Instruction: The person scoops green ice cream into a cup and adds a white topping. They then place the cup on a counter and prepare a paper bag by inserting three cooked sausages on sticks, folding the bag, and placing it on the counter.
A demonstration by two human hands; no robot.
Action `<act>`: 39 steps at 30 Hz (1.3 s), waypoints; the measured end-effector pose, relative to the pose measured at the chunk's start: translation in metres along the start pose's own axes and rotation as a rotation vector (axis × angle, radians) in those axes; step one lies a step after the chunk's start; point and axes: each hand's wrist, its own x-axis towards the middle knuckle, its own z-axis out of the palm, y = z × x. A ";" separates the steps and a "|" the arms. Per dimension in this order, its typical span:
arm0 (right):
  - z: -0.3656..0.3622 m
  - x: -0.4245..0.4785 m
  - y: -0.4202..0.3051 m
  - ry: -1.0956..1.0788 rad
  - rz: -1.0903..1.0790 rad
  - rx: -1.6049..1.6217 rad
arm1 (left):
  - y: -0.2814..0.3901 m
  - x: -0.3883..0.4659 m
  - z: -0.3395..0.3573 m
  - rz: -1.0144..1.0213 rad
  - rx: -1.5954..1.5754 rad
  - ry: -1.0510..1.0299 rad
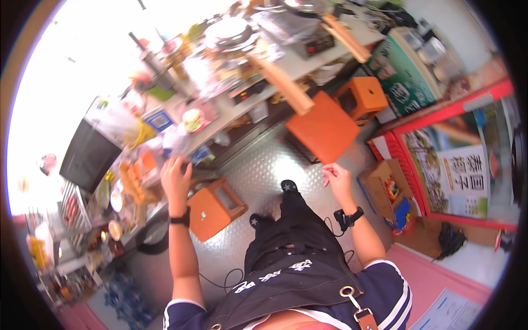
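Observation:
My left hand (pixel 176 178) is raised beside the front edge of the cluttered counter, holding nothing, with the thumb apart from the bent fingers. Close to it are a white plastic bag (pixel 175 139) and an orange cup (pixel 147 161). An orange plastic stool (pixel 216 209) stands on the floor near my left wrist. My right hand (pixel 338 181) hangs over the floor with loosely curled fingers and nothing seen in it. In the picture, its fingertips come near the corner of an orange square seat (pixel 324 128); contact cannot be told.
Two wooden handles (pixel 284 84) (pixel 346 39) jut past the counter edge (pixel 243 111). Another orange stool (pixel 363 99) stands behind the square seat. To the right are an open cardboard box (pixel 383 187) and a red-framed glass cabinet (pixel 449 119). A cable (pixel 225 282) lies on the metal floor.

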 end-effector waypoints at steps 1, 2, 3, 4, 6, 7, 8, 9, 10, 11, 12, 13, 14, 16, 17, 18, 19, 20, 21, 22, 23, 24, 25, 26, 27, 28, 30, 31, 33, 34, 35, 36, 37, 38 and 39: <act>-0.027 0.013 -0.006 0.045 0.037 0.005 | 0.020 -0.006 0.002 -0.045 -0.078 -0.033; -0.058 0.033 0.004 0.160 -0.019 -0.100 | 0.041 -0.011 0.008 -0.063 -0.146 -0.039; -0.092 0.056 0.012 0.261 -0.088 -0.172 | 0.064 -0.014 0.016 -0.119 -0.266 -0.117; -0.126 0.084 0.016 0.352 -0.160 -0.243 | 0.080 -0.020 0.033 -0.123 -0.295 -0.139; -0.182 0.147 0.013 0.416 -0.177 -0.300 | 0.137 -0.022 0.057 -0.194 -0.478 -0.324; -0.202 0.186 0.003 0.378 -0.137 -0.278 | 0.147 -0.034 0.087 -0.254 -0.532 -0.364; -0.223 0.231 0.003 0.342 -0.212 -0.214 | 0.178 -0.031 0.108 -0.256 -0.601 -0.396; -0.240 0.280 0.003 0.297 -0.290 -0.147 | 0.199 -0.030 0.131 -0.285 -0.610 -0.465; -0.252 0.333 -0.001 0.235 -0.362 -0.121 | 0.220 -0.032 0.156 -0.239 -0.569 -0.542; -0.264 0.392 -0.003 0.196 -0.471 -0.134 | 0.246 -0.030 0.184 -0.439 -0.591 -0.606; -0.266 0.448 -0.016 0.164 -0.550 -0.202 | 0.265 -0.035 0.213 -0.369 -0.557 -0.562; -0.274 0.511 -0.021 0.149 -0.554 -0.229 | 0.280 -0.039 0.249 -0.476 -0.553 -0.620; -0.272 0.566 -0.034 0.163 -0.578 -0.320 | 0.313 -0.031 0.262 -0.487 -0.527 -0.579; -0.256 0.669 -0.055 0.186 -0.678 -0.406 | 0.382 -0.011 0.268 -0.511 -0.508 -0.525; -0.247 0.719 -0.065 0.163 -0.706 -0.476 | 0.406 -0.009 0.269 -0.639 -0.544 -0.611; -0.232 0.759 -0.075 0.131 -0.739 -0.546 | 0.426 -0.016 0.269 -0.610 -0.597 -0.558; -0.212 0.787 -0.087 0.090 -0.737 -0.661 | 0.448 -0.026 0.262 -0.692 -0.634 -0.532; -0.190 0.807 -0.103 0.047 -0.744 -0.774 | 0.465 -0.044 0.251 -0.780 -0.617 -0.526; -0.169 0.824 -0.116 0.010 -0.755 -0.885 | 0.482 -0.069 0.236 -0.896 -0.557 -0.506; -0.152 0.843 -0.121 -0.001 -0.722 -0.962 | 0.501 -0.082 0.223 -1.004 -0.499 -0.483; -0.146 0.867 -0.120 0.010 -0.677 -1.055 | 0.529 -0.066 0.195 -1.308 -0.596 -0.435; -0.143 0.895 -0.116 0.054 -0.572 -1.017 | 0.553 -0.051 0.175 -1.602 -0.695 -0.370; -0.142 0.921 -0.113 0.078 -0.450 -1.016 | 0.556 -0.090 0.172 -1.393 -0.713 -0.189; -0.139 0.936 -0.109 0.049 -0.390 -0.981 | 0.549 -0.158 0.173 -1.571 -0.787 -0.107; -0.135 0.945 -0.103 0.020 -0.325 -0.953 | 0.556 -0.210 0.169 -1.540 -0.617 -0.188; -0.121 0.938 -0.101 -0.020 -0.365 -1.036 | 0.583 -0.238 0.163 -1.655 -0.554 -0.201; -0.117 0.940 -0.100 0.015 -0.361 -1.047 | 0.616 -0.257 0.164 -1.852 -0.539 -0.220; -0.114 0.939 -0.102 0.068 -0.324 -0.965 | 0.630 -0.264 0.166 -1.916 -0.544 -0.227; -0.111 0.932 -0.108 0.140 -0.413 -0.971 | 0.655 -0.277 0.174 -1.998 -0.575 -0.230; -0.109 0.929 -0.112 0.189 -0.530 -1.000 | 0.665 -0.282 0.176 -2.023 -0.590 -0.228; -0.107 0.925 -0.115 0.239 -0.648 -1.026 | 0.673 -0.286 0.181 -2.037 -0.608 -0.222; -0.110 0.925 -0.115 0.297 -0.761 -1.055 | 0.677 -0.289 0.184 -2.039 -0.630 -0.222; -0.112 0.925 -0.116 0.309 -0.804 -1.077 | 0.677 -0.291 0.185 -2.037 -0.650 -0.223; -0.112 0.927 -0.119 0.322 -0.848 -1.098 | 0.678 -0.293 0.191 -2.024 -0.674 -0.208; -0.113 0.929 -0.122 0.339 -0.894 -1.117 | 0.678 -0.295 0.193 -2.005 -0.693 -0.190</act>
